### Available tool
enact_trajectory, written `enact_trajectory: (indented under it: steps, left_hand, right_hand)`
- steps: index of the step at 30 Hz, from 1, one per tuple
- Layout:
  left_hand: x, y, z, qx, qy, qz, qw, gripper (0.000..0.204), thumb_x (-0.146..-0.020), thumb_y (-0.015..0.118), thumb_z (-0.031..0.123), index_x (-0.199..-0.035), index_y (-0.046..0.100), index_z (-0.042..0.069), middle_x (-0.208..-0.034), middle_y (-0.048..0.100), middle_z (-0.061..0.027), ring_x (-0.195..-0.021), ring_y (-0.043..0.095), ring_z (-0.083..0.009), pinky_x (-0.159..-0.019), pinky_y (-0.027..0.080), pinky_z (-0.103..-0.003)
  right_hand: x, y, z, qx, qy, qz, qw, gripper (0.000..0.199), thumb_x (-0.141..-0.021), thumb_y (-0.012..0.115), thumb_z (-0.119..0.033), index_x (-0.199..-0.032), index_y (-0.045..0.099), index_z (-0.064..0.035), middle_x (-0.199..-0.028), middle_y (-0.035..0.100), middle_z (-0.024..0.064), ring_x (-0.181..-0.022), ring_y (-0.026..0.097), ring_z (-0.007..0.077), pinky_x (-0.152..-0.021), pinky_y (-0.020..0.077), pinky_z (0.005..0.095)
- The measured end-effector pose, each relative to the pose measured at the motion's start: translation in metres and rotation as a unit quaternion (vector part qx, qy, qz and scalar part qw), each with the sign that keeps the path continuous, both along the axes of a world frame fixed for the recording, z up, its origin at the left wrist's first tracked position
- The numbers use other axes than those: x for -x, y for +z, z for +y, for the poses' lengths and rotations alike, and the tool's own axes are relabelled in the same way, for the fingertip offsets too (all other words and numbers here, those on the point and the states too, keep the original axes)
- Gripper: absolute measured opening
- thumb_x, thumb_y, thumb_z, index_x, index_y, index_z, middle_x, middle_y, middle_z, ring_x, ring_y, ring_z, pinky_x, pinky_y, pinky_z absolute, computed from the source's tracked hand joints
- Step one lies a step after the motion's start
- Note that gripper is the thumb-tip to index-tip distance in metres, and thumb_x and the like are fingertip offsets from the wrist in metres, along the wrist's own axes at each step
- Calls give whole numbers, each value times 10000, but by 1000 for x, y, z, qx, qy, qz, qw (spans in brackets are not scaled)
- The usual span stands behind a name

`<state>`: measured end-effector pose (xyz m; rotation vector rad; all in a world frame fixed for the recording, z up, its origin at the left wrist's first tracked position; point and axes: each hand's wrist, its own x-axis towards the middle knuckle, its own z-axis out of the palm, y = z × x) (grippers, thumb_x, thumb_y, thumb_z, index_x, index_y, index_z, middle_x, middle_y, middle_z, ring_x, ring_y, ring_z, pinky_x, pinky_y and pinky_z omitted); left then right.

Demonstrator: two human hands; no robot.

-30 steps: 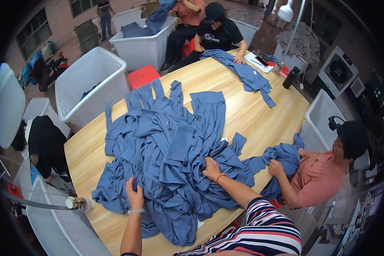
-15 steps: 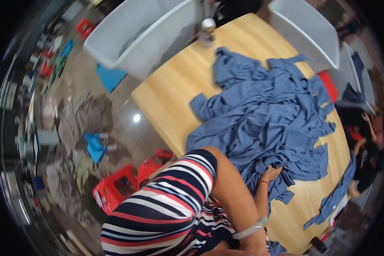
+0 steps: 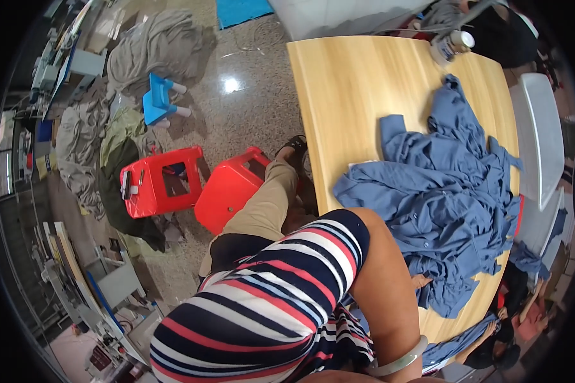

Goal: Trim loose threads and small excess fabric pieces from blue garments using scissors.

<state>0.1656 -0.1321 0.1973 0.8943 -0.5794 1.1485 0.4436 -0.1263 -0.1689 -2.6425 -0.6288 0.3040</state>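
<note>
**Blue garments piled on table; right hand at pile's lower edge, largely obscured**

Right hand (image 3: 420, 281): only a sliver shows past the left arm (image 3: 390, 287), set against the cloth; whether its fingers are closed on fabric or merely resting could not be determined.

Left hand: outside the view, state undetermined. A pale bangle (image 3: 399, 360) on its arm sits below the right hand, near the frame's lower edge.

Pile of blue garments (image 3: 421, 210): rumpled and overlapping, extending upward and rightward from the right hand across the wooden table (image 3: 332, 83).

Surroundings: a lidded jar (image 3: 450, 48) stands well above the hand, at the table's edge. Two red stools, one (image 3: 156, 207) beside the other (image 3: 227, 195), stand well left of the hand. A blue stool (image 3: 156, 102) lies farther left and higher. Below and right of the hand, a co-worker's hand (image 3: 487, 330) touches a separate blue garment (image 3: 457, 345).
</note>
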Motion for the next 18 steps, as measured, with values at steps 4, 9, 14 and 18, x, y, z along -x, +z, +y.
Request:
enact_trajectory:
  steps: [4,9,14,18]
  left_hand:
    - [34,-17,16,-15,-3,-53,998,403,-964,400,206,-1299,406,-19,-1337,378,-220,-1215,329,-365,-1017,254,-492]
    - [93,-51,37,-2,26,-60,998,412,-980,349,193,-1327,368,-29,-1373,331,-232,-1258,276,-388,-1042,213,-517]
    - [138,-104,45,27,5,-169,985,421,-996,299,180,-1354,329,-39,-1410,285,-245,-1300,223,-412,-1068,173,-543]
    - [182,-121,26,57,33,-197,978,429,-1009,259,170,-1376,299,-47,-1439,248,-256,-1334,180,-430,-1088,140,-563]
  right_hand:
    - [-20,1,7,5,-8,-33,999,565,-888,572,-398,-1306,476,-32,-1195,594,231,-1090,557,415,-924,427,425]
    - [37,-36,23,44,13,-17,999,574,-890,564,-414,-1303,480,-23,-1196,593,233,-1093,555,412,-928,426,422]
    - [12,-22,-24,94,-24,-101,990,585,-892,556,-430,-1300,485,-15,-1196,593,235,-1097,554,409,-932,424,420]
    - [54,-29,-50,145,-8,-113,983,595,-894,550,-443,-1297,489,-9,-1197,592,237,-1100,553,406,-935,423,418]
